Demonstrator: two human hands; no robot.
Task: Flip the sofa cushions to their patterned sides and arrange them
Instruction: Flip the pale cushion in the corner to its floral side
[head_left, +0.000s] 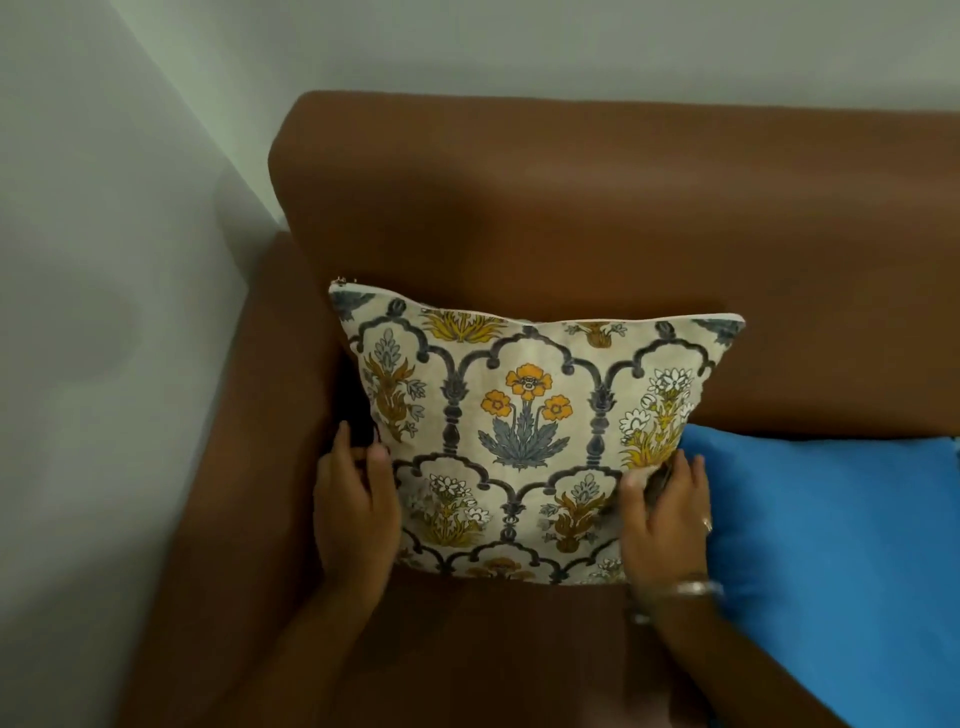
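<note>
Left hand (356, 512) and right hand (667, 512) clasp the lower side edges of a floral-patterned cushion (524, 431), propped against the brown sofa (571, 208) backrest in its corner. Released carelessly, it could slump onto the plain blue cushion (831, 545) alongside.

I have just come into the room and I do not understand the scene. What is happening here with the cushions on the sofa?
A person is arranging cushions on a brown sofa. Both hands hold a flowered cushion by its lower sides: the left hand on its left edge, the right hand on its right edge. The cushion stands upright against the backrest, patterned side facing out, near the armrest. Beside it, on the right, a blue cushion shows only a plain side.
</note>
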